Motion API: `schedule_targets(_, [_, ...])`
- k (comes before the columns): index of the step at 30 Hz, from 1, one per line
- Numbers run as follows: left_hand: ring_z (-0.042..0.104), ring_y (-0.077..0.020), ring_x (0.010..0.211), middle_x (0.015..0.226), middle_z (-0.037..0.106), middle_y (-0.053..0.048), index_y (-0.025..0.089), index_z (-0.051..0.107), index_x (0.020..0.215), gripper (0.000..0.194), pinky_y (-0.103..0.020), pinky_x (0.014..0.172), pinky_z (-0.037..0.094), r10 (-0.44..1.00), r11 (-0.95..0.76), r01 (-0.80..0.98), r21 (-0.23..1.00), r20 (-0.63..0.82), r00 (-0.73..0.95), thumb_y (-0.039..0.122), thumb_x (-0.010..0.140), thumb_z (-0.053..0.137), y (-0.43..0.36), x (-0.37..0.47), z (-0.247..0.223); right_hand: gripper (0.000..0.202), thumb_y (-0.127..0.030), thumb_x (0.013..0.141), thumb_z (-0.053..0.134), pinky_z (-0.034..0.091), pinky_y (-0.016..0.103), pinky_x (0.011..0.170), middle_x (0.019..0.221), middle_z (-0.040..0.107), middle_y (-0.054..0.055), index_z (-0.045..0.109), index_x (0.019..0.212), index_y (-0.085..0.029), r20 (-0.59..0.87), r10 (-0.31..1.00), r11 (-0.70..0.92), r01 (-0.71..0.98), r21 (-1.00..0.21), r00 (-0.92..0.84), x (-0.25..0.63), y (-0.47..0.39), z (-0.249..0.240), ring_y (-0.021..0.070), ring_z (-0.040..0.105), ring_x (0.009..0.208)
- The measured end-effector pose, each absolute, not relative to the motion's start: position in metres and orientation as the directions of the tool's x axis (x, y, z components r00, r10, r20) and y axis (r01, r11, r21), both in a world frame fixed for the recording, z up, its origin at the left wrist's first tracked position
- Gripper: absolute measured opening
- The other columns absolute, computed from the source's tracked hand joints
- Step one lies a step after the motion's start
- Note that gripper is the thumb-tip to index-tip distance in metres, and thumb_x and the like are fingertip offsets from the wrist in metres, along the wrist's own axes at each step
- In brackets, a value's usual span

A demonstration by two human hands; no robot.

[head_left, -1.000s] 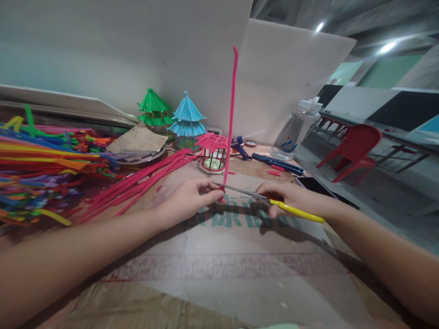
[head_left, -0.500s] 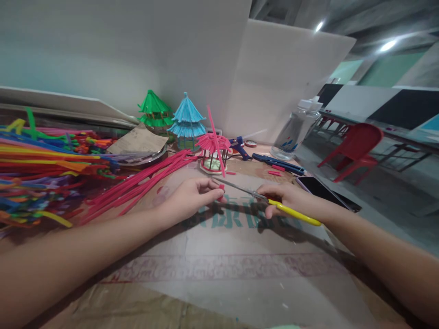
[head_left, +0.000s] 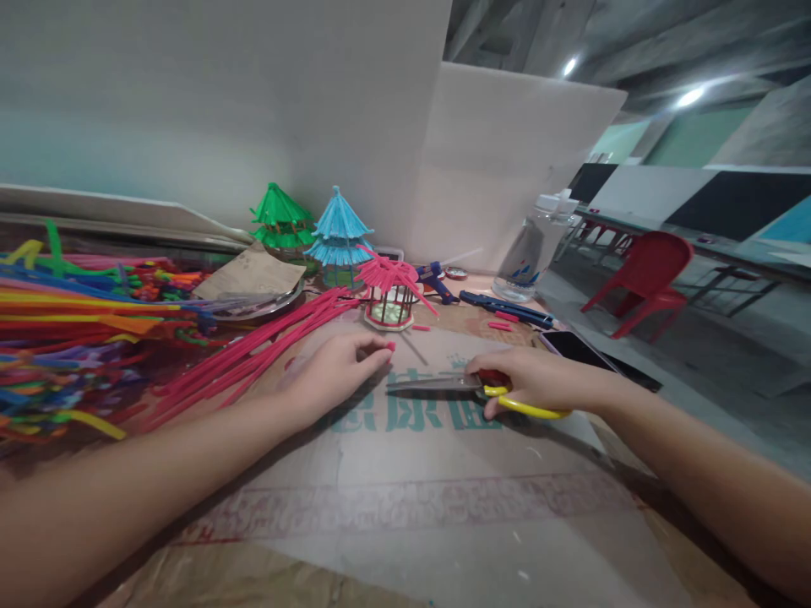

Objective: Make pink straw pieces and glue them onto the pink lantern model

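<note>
My left hand is closed, pinching a short cut piece of pink pipe cleaner between thumb and fingertips. My right hand grips scissors by their yellow and red handle. The blades look nearly closed, pointing left just below my left fingertips and apart from them. Beyond the hands stands a small pavilion model with a pink roof, dark posts and a pale base. A longer pink pipe cleaner slants across that roof. Short pink pieces lie at the right, near blue-handled pliers.
Long pink pipe cleaners fan out on the left, beside a multicoloured heap. Green and blue pavilion models stand behind. A glue gun, a water bottle and a phone are farther right.
The long pink pipe cleaner, steep in front of the pavilion before, now slants across its roof. The scissors have dropped lower and lie more level; my left hand has shifted slightly left.
</note>
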State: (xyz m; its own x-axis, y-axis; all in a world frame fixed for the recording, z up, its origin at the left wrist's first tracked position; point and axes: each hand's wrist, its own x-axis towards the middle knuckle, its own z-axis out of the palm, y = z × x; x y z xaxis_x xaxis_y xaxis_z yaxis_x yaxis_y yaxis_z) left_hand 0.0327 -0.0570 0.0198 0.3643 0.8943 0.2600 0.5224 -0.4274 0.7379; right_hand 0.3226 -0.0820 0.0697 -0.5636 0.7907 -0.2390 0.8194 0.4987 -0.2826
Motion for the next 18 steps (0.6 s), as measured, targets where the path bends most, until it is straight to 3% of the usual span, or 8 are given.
schedule_targets(4, [0.065, -0.022, 0.094, 0.102, 0.072, -0.005, 0.02, 0.07, 0.102, 0.026, -0.028, 0.076, 0.049, 0.883, -0.453, 0.449, 0.77, 0.316, 0.348, 0.034, 0.088, 0.053, -0.058, 0.035, 0.022, 0.035, -0.035, 0.081, 0.063, 0.04, 0.027, 0.069, 0.099, 0.063, 0.006, 0.061, 0.114, -0.023, -0.188, 0.769, 0.555, 0.784, -0.279, -0.611, 0.32, -0.084, 0.064, 0.02, 0.056, 0.086])
schedule_targets(7, [0.068, -0.0202, 0.084, 0.095, 0.071, -0.005, 0.017, 0.067, 0.097, 0.025, -0.027, 0.07, 0.05, 0.91, -0.367, 0.37, 0.853, 0.248, 0.332, 0.035, 0.088, 0.053, -0.06, 0.037, 0.022, 0.043, -0.029, 0.085, 0.056, 0.042, 0.031, 0.082, 0.114, 0.059, 0.009, 0.055, 0.129, -0.025, -0.173, 0.734, 0.61, 0.749, -0.26, -0.657, 0.323, -0.086, 0.068, 0.0221, 0.056, 0.099])
schedule_targets(9, [0.068, -0.0191, 0.077, 0.086, 0.069, -0.003, 0.017, 0.064, 0.092, 0.024, -0.026, 0.066, 0.049, 0.908, -0.35, 0.344, 0.871, 0.226, 0.352, 0.037, 0.089, 0.052, -0.06, 0.037, 0.021, 0.041, -0.032, 0.088, 0.054, 0.042, 0.032, 0.084, 0.115, 0.059, 0.01, 0.057, 0.127, -0.023, -0.183, 0.717, 0.62, 0.735, -0.275, -0.673, 0.322, -0.087, 0.074, 0.0225, 0.057, 0.101])
schedule_targets(12, [0.068, -0.0192, 0.078, 0.081, 0.068, -0.003, 0.017, 0.061, 0.087, 0.024, -0.026, 0.066, 0.049, 0.888, -0.371, 0.294, 0.881, 0.244, 0.389, 0.039, 0.09, 0.051, -0.059, 0.037, 0.019, 0.031, -0.038, 0.093, 0.047, 0.043, 0.031, 0.078, 0.098, 0.066, 0.009, 0.068, 0.106, -0.019, -0.087, 0.787, 0.562, 0.769, -0.305, -0.61, 0.312, -0.085, 0.081, 0.0208, 0.059, 0.089])
schedule_targets(15, [0.068, -0.0188, 0.077, 0.081, 0.068, -0.003, 0.017, 0.06, 0.091, 0.025, -0.025, 0.066, 0.049, 0.885, -0.34, 0.257, 0.905, 0.216, 0.412, 0.041, 0.09, 0.051, -0.059, 0.038, 0.016, 0.039, -0.047, 0.094, 0.041, 0.042, 0.028, 0.061, 0.074, 0.064, 0.005, 0.067, 0.093, -0.017, 0.084, 0.912, 0.389, 0.785, -0.482, -0.401, 0.299, -0.074, 0.079, 0.0165, 0.058, 0.067])
schedule_targets(18, [0.069, -0.0184, 0.077, 0.082, 0.069, -0.003, 0.017, 0.059, 0.093, 0.024, -0.026, 0.066, 0.05, 0.89, -0.313, 0.25, 0.916, 0.192, 0.414, 0.04, 0.09, 0.053, -0.06, 0.039, 0.016, 0.047, -0.059, 0.091, 0.041, 0.037, 0.024, 0.048, 0.058, 0.057, -0.001, 0.064, 0.092, -0.018, 0.063, 0.944, 0.261, 0.618, -0.742, -0.323, 0.284, -0.052, 0.074, 0.0119, 0.05, 0.048])
